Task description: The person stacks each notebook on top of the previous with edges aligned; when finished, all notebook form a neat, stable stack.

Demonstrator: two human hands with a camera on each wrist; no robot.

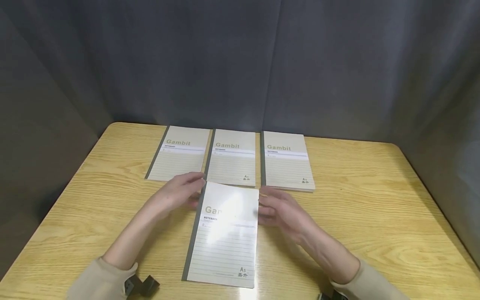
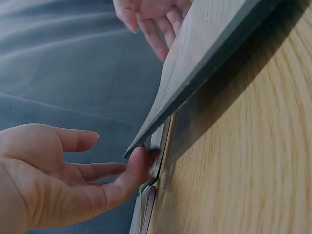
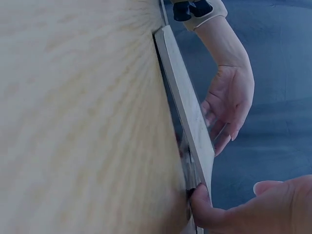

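A pale notebook point(image 1: 221, 256) with a dark spine, marked "Gambit" and "A5", lies tilted in front of me, its far edge raised off the table and its near end low. At its far spine corner, the fingertips of my left hand point(image 1: 179, 191) touch the spine from beside and below; in the left wrist view the thumb stands apart from the cover. My right hand point(image 1: 283, 210) is across at the opposite far corner. There a fingertip point(image 3: 201, 204) meets the notebook's page edge, while the thumb stays off it.
Along the back of the wooden table point(image 1: 375, 208) lie a left notebook point(image 1: 178, 160), a middle notebook point(image 1: 232, 164) and a right notebook point(image 1: 286, 166), the last looking thicker, like a stack. Dark grey curtains point(image 1: 187, 62) surround the table.
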